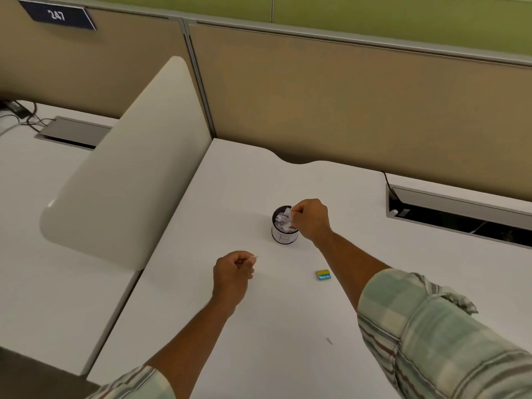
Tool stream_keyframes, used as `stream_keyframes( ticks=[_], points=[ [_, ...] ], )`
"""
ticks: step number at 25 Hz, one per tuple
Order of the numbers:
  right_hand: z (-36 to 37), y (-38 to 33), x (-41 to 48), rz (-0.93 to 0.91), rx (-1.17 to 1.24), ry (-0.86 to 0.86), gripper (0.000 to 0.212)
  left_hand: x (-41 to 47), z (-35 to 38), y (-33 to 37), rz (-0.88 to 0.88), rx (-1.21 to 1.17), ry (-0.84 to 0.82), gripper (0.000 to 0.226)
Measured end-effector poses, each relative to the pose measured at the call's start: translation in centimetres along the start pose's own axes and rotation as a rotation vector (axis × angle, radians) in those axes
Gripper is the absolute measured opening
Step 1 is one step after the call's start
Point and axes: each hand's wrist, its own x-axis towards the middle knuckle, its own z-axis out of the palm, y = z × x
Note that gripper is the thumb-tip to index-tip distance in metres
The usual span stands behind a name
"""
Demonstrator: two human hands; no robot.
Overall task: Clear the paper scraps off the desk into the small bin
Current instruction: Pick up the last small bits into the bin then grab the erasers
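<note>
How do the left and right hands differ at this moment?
The right hand is at the mouth of the small bin, fingertips against the paper scraps inside; the left hand is over bare desk, apart from the bin. The left hand pinches a tiny scrap; whether the right hand holds one is unclear. Both have curled fingers.

Small round bin – white, black rim – upright mid-desk, heaped with crumpled white scraps, topmost pinched at the right hand's fingertips. One tiny scrap just above the desk, pinched in the left hand, nearer the front.
</note>
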Motion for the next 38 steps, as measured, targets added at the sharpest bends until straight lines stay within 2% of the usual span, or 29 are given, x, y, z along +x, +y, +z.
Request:
stream_keyframes(
  ticks=[3,6,10,17,20,24,29,32,36,38],
  points=[
    [0.4,-0.1,0.5,-0.010,-0.079,0.036,0.028,0.9,-0.1,0.3,0.008,-0.014,0.007,0.008],
    [0.4,0.1,0.5,-0.037,-0.092,0.074,0.022,1.6,0.4,1.1,0.022,-0.034,-0.002,0.006],
    [0.0,0.7,0.3,-0.038,-0.036,0.083,0.017,2.6,1.4,2.6,0.072,-0.034,-0.010,0.007],
    [-1.4,5.2,-3.6,0.039,0.159,0.245,0.023,5.3,3.7,6.4,0.142,0.016,-0.016,0.008],
    [-1.9,9.8,-6.9,0.151,0.188,0.244,0.021,7.0,5.3,8.4,0.187,0.127,-0.051,0.008],
    [-2.5,15.3,-11.2,0.301,0.215,0.229,0.020,8.7,7.3,9.8,0.296,0.439,-0.143,0.009],
    [-3.0,19.2,-14.1,0.375,0.201,0.255,0.020,9.7,8.3,9.7,0.308,0.690,-0.265,0.022],
    [-3.5,20.6,-14.9,0.409,0.210,0.274,0.020,9.7,8.4,9.6,0.324,0.717,-0.271,0.024],
    [-3.9,21.3,-14.9,0.411,0.205,0.280,0.020,9.0,8.3,9.9,0.331,0.655,-0.171,0.005],
    [-4.1,21.3,-14.6,0.412,0.211,0.278,0.020,8.9,8.3,10.2,0.321,0.625,-0.155,0.008]
  ],
)
